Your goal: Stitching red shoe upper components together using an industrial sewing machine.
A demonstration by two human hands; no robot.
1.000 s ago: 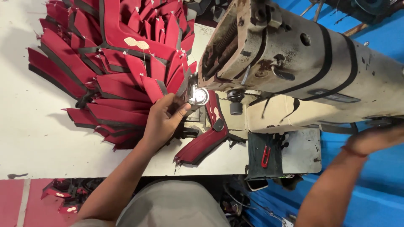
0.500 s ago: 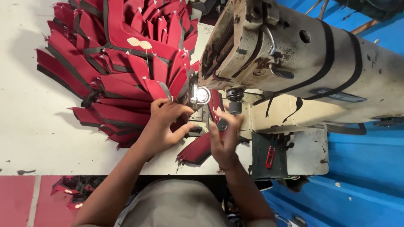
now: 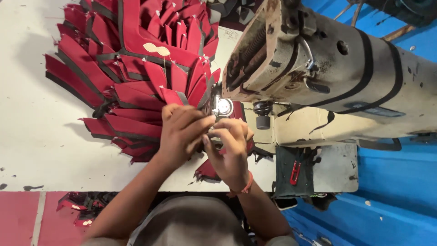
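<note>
Hands met under the worn beige sewing machine's head [image 3: 318, 68]: left hand [image 3: 182, 134] and right hand [image 3: 230, 148] pinched a red, dark-edged fabric piece [image 3: 207, 169] beside the needle, apparently positioning it; feeding wanted steady alignment.

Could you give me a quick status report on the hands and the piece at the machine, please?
Left hand and right hand together on the red piece below the needle lamp. Grip hidden by fingers. Red stack crowds the left side.

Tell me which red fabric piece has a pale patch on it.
The long red piece atop the pile, upper left of the hands; its cream patch is the only one visible.
</note>
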